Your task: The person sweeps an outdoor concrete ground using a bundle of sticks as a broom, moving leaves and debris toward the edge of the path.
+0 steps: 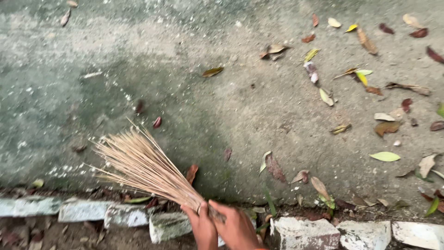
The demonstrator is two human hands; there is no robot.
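A stick broom (138,164) made of thin pale straws fans out to the upper left over the concrete ground (152,60). Both of my hands grip its bound end at the bottom centre. My left hand (203,227) holds the bundle nearer the bristles, with a ring on one finger. Just behind it, my right hand (238,228) wraps the same bundle. The bristle tips rest near a few reddish leaves (157,122).
Dry brown, yellow and green leaves (365,88) lie scattered over the right half of the concrete. A row of whitish broken bricks (171,224) edges the bottom, with soil and leaf litter behind it. The left concrete is dark, damp and mossy.
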